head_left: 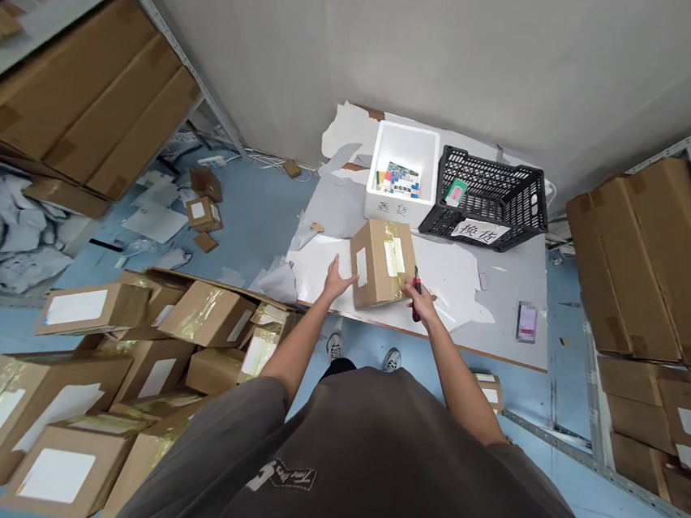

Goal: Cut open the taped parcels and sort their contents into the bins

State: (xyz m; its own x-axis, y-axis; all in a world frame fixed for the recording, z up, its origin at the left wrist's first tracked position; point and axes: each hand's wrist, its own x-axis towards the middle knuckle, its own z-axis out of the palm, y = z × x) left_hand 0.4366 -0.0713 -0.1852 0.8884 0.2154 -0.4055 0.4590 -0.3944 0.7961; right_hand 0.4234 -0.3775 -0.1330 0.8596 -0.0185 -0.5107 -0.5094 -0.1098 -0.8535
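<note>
A taped cardboard box with white labels sits on the worktable, near its front edge. At the box's left side is my left hand, thumb raised apart from the fingers, whose tips reach the cardboard. My right hand is closed around a red-and-black utility knife, beside the box's right side. Clear yellowish tape runs over the top of the box, which appears closed. Its contents are hidden.
Behind the box stand a white bin with colourful packets and a black crate. A phone lies at the table's right. Many cartons are piled on the left floor. Shelves with large boxes flank both sides.
</note>
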